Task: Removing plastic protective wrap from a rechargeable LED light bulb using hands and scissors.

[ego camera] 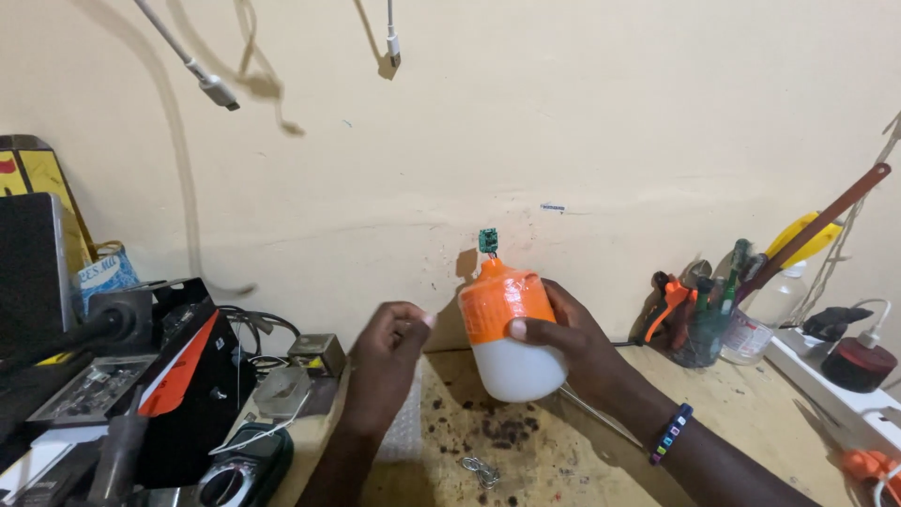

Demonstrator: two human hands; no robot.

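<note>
The right hand (572,343) grips an orange-and-white bulb (507,329), held above the counter (732,422) with a small green circuit board (488,241) sticking from its top. The left hand (389,352) hovers beside it, fingers loosely curled, holding nothing visible. The wooden counter is stained and scuffed; a jar of tools (699,324) stands against the cream wall (563,113).

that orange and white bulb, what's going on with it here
A person holds the bulb up over a workbench in the right hand, white dome down. A small green circuit board sticks out of its orange top. The left hand is raised beside it with fingers curled, not touching the bulb; whether it holds something small I cannot tell. A jar of tools stands to the right, and electronic gear is piled on the left.
</note>
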